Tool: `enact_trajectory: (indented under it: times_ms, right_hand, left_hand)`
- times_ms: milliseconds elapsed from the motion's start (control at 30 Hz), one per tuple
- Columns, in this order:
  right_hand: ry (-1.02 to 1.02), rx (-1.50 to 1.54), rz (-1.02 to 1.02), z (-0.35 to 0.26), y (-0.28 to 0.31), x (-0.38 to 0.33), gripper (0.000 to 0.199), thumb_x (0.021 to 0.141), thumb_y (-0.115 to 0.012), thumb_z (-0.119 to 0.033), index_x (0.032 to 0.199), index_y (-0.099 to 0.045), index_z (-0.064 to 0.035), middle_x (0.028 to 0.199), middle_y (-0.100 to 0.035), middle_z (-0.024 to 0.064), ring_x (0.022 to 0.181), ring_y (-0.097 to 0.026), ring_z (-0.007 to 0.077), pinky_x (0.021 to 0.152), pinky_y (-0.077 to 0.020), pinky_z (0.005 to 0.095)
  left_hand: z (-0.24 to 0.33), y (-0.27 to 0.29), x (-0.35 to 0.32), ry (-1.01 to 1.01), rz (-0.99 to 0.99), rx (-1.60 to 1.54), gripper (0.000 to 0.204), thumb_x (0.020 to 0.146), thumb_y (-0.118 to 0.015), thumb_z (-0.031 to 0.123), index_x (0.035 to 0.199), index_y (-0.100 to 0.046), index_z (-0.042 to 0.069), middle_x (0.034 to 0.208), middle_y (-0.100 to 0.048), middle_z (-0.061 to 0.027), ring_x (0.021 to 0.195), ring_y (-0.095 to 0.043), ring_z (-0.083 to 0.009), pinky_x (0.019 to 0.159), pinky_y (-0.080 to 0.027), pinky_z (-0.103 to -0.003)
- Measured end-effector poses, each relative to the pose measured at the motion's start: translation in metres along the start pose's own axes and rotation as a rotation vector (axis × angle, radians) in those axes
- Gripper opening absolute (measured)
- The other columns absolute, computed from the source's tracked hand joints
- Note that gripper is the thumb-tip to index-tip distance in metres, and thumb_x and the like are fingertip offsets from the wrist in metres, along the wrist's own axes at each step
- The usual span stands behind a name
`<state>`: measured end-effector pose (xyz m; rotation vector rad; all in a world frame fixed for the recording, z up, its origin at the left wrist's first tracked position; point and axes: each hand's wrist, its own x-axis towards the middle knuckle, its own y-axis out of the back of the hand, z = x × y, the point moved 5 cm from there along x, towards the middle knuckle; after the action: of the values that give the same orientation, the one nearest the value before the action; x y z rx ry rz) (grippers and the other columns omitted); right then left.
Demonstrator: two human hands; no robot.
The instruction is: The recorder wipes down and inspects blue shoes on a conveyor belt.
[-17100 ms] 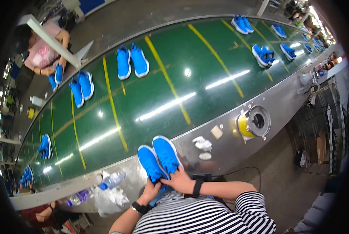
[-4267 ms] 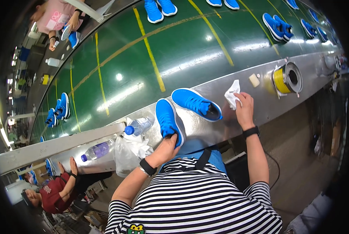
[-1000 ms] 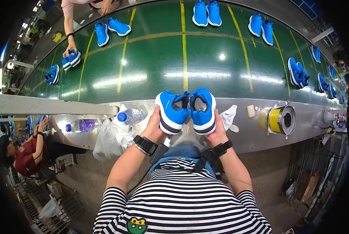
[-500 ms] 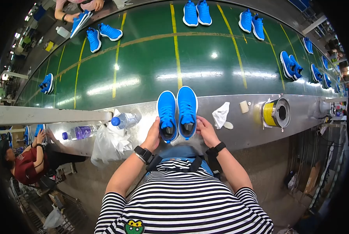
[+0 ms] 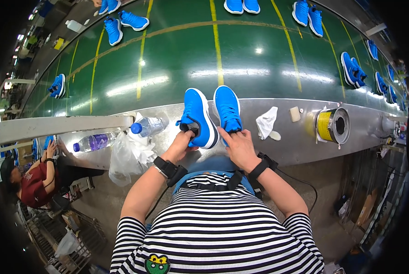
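Observation:
A pair of blue sneakers with white soles sits before me at the metal ledge, toes pointing away. My left hand (image 5: 181, 145) is closed on the heel opening of the left sneaker (image 5: 197, 109), which leans over so that its white sole edge shows on the right. At the heel of the right sneaker (image 5: 227, 106), my right hand (image 5: 241, 148) has its fingers closed on the collar, one finger along the side. The laces of the right sneaker face up. Parts of both heels are hidden by my fingers.
Beyond the metal ledge (image 5: 286, 146) lies a green conveyor belt (image 5: 177, 55) with several blue sneakers. Left are a white bar (image 5: 58, 130), a blue-capped bottle (image 5: 149, 127), a purple-labelled bottle (image 5: 95, 142) and a plastic bag (image 5: 124, 157). Right are a white cloth (image 5: 267, 122) and a yellow-banded tin (image 5: 332, 125).
My hands have moved from the outer sides of the sneakers to their heel openings. The left sneaker has tilted over, and the two toes have spread apart.

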<state>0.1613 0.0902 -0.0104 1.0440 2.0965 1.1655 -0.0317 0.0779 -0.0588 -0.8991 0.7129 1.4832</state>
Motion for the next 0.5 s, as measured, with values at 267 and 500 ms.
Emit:
enact_trajectory:
  times_ms: [267,500]
  right_hand:
    - [0.0,0.141,-0.029,0.007,0.016,0.005,0.067,0.071,-0.057,-0.004,0.133,-0.034,-0.0165,0.076,-0.055,0.0081,0.076,-0.051,0.0244,0.069,-0.0297,0.0381]
    - [-0.005,0.139,0.055,0.0,0.027,0.011,0.064,0.073,-0.057,-0.005,0.132,-0.036,-0.0168,0.077,-0.052,0.0063,0.076,-0.049,0.0243,0.069,-0.0312,0.0379]
  left_hand:
    - [0.013,0.012,-0.006,0.043,-0.152,-0.303,0.028,0.086,-0.044,0.021,0.108,-0.047,0.004,0.087,-0.055,-0.0078,0.074,-0.055,-0.0201,0.076,-0.051,-0.045]
    - [0.009,0.002,-0.001,-0.012,-0.053,-0.077,0.036,0.082,-0.046,0.023,0.111,-0.048,0.002,0.092,-0.058,-0.0119,0.079,-0.058,-0.0224,0.073,-0.051,-0.042]
